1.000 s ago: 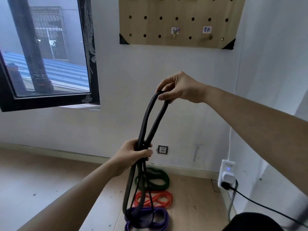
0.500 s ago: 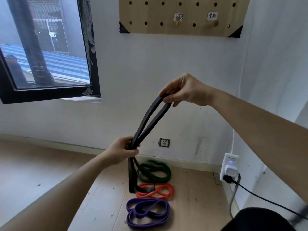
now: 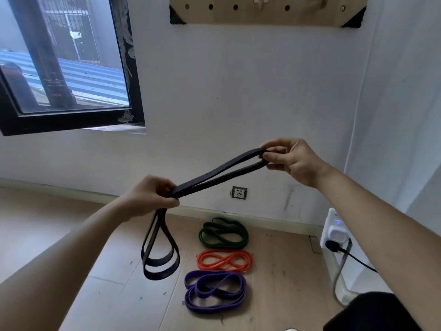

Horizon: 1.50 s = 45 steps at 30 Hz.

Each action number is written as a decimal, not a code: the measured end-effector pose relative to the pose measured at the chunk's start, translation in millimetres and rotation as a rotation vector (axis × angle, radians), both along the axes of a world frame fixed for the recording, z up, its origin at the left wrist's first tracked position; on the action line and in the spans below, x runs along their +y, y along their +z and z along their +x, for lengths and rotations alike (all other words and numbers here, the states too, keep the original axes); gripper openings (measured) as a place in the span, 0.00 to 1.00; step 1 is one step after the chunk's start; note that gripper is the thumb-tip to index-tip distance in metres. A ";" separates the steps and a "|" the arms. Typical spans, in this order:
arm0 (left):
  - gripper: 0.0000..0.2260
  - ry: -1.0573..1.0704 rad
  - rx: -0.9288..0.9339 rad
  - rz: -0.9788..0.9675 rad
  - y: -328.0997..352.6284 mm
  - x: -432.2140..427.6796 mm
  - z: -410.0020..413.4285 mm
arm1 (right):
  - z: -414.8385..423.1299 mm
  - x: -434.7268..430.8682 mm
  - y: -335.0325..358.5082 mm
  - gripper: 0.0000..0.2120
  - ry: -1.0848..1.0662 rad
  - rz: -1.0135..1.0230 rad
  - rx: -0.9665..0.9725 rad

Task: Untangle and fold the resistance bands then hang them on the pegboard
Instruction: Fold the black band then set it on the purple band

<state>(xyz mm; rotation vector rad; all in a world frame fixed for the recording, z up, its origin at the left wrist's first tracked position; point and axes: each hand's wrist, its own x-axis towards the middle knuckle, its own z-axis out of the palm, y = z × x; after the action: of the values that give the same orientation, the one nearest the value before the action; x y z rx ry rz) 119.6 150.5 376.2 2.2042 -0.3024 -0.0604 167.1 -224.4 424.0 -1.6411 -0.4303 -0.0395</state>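
Note:
A black resistance band (image 3: pixel 214 174) stretches between both hands in mid-air. My right hand (image 3: pixel 290 161) pinches its upper looped end. My left hand (image 3: pixel 152 195) grips the doubled strands lower down, and the rest hangs below it as two loops above the floor. On the floor by the wall lie a green band (image 3: pixel 224 233), an orange band (image 3: pixel 224 261) and a purple band (image 3: pixel 214 291), each coiled. The wooden pegboard (image 3: pixel 267 13) hangs on the wall at the top edge, only its bottom strip showing.
A black-framed window (image 3: pixel 71 68) is at the left. A wall socket (image 3: pixel 239 192) sits low on the wall. A white plug adapter (image 3: pixel 335 231) with a black cable is at the right wall. A dark object (image 3: pixel 367 311) fills the bottom right corner.
My right hand has lowered and my left hand has moved left, tilting the black band flatter. The hanging loops have risen off the coiled bands. The view has tipped down.

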 end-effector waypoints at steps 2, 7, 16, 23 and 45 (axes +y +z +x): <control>0.08 -0.008 -0.009 0.065 3.9 3.7 -1.0 | -0.7 -6.0 -25.9 0.14 0.004 -0.041 0.061; 0.10 0.028 -0.062 -0.131 8.2 -3.1 -4.5 | -1.2 -9.1 -74.1 0.18 0.168 -0.418 0.289; 0.14 0.105 -0.224 -0.483 29.4 -39.8 -11.4 | -17.0 41.9 -108.1 0.12 0.173 -0.641 0.132; 0.13 -0.095 -0.268 -0.191 29.4 -60.2 -19.4 | -39.4 74.2 -51.9 0.30 0.306 -0.515 0.092; 0.12 -0.191 -0.244 0.124 -1.4 -66.5 -3.8 | -40.2 78.3 -5.8 0.04 0.156 -0.912 -0.214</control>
<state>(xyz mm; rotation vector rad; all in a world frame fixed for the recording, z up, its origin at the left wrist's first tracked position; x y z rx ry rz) 115.8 83.9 374.8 2.3019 -0.6604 0.0888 126.9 -146.1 418.2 -2.5016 -0.8152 0.1166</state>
